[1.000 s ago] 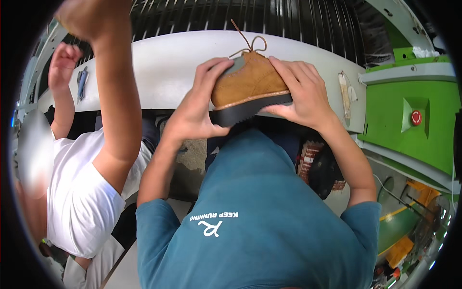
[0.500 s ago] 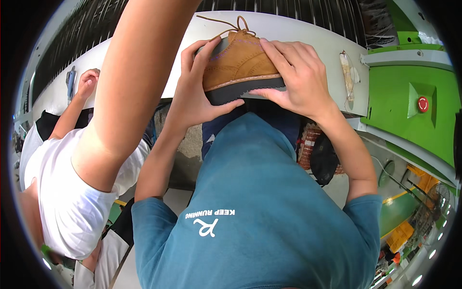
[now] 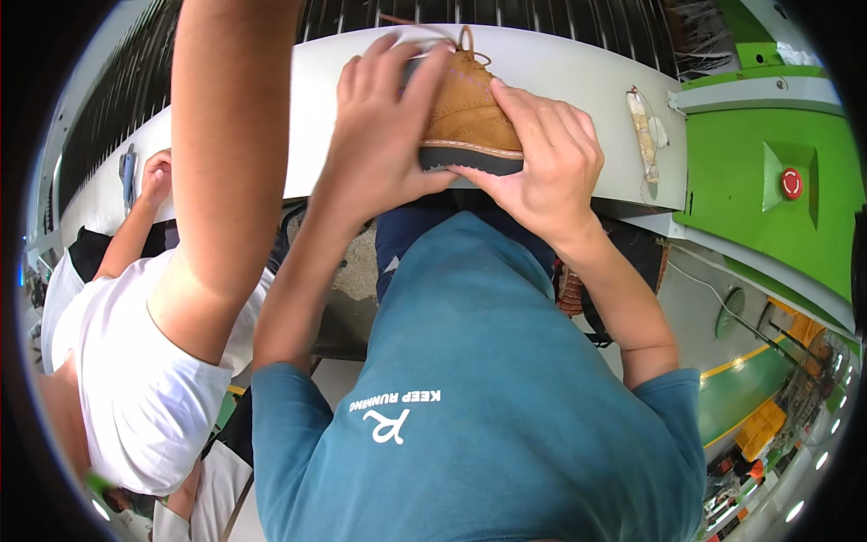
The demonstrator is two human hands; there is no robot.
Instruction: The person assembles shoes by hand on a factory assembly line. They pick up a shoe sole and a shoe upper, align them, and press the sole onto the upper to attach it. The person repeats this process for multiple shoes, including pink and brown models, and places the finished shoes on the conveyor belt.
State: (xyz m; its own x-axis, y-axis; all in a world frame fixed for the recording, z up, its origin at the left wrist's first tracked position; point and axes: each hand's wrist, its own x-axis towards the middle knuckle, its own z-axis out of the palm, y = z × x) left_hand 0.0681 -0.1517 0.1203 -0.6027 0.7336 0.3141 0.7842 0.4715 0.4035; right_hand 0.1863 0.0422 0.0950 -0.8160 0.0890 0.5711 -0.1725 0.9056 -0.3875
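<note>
A tan lace-up shoe (image 3: pixel 471 116) with a thick black ridged sole is held on its side edge above the white table, between my two hands. My right hand (image 3: pixel 553 149) grips its right end, fingers on the upper and thumb beneath the sole. Around the left end lies my left hand (image 3: pixel 384 126), slightly blurred; its fingers cover that part of the upper and its thumb is by the sole. The brown laces (image 3: pixel 468 41) stick up in a loop at the top.
A co-worker's bare arm (image 3: pixel 233 163) reaches across on my left, close to my left arm. Another hand (image 3: pixel 157 176) is near a blue-grey tool (image 3: pixel 128 176). A tape-wrapped tool (image 3: pixel 643 135) lies on the white table (image 3: pixel 605 108). Dark slats run behind; a green machine with a red button (image 3: pixel 792 183) stands right.
My left hand has shifted right and now covers more of the shoe's left end. The shoe has turned slightly, and my right hand has moved a little left. The co-worker's arm has moved left.
</note>
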